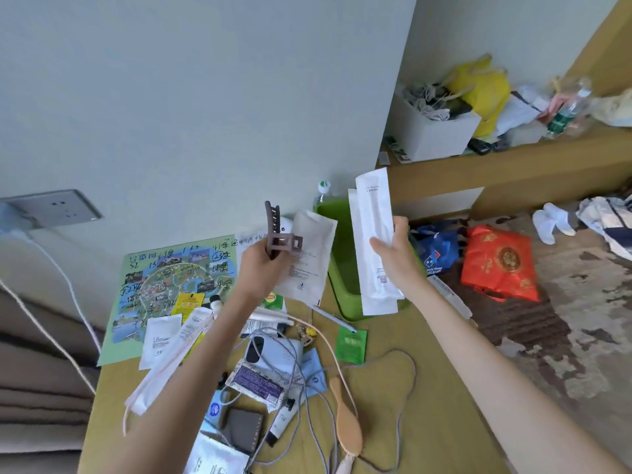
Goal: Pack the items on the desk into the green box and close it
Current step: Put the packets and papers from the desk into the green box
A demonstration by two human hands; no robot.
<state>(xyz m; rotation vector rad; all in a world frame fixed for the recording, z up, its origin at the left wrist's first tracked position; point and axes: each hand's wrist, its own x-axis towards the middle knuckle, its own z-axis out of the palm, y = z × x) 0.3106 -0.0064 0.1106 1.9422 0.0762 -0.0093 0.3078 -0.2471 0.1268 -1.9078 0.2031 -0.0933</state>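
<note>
The green box (342, 268) stands open at the desk's far right edge. My right hand (396, 254) holds two long white flat packets (372, 241) upright over the box. Raised left of the box, my left hand (260, 268) grips a brown hair claw clip (277, 234) together with a white sachet (307, 258). Loose items cover the desk below: a wooden hairbrush (345, 419), a green sachet (352, 343), a pale blue device (273, 350), a dark grey wallet (242, 429), a small tube (282, 422), several white sachets (159, 340) and tangled cables (403, 371).
A green illustrated map (164, 289) lies on the desk by the wall. A water bottle (323, 193) stands behind the box. A wall socket (58, 208) with a white cord is at left. On the floor right of the desk lie red (499, 265) and blue (437, 251) bags.
</note>
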